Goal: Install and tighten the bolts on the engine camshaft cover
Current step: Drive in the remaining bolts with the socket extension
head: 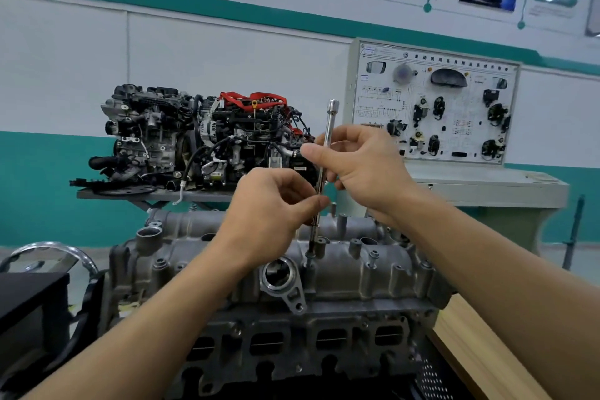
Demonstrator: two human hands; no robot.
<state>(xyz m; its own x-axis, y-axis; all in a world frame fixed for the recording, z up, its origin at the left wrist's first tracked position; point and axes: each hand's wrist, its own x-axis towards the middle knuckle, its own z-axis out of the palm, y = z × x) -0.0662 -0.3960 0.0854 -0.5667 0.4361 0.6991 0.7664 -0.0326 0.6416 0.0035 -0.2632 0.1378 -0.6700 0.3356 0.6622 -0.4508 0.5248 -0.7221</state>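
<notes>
On the camshaft cover [341,273] nearest us, the bolt [309,259] sits partly raised in its boss, straight below our left grip [272,201], which pinches the lower shaft of the socket bar [329,120] between thumb and fingertips. Just above and beyond it, our right grip [360,166] curls round the upper shaft. We should keep the bar in line with the bolt, spin it lightly until the threads run freely, and stop if it binds.

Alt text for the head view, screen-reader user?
Both hands hold a long socket driver nearly upright on a bolt in the grey camshaft cover: the left hand pinches its lower shaft, the right hand grips higher. Behind: another engine and a display board.
</notes>
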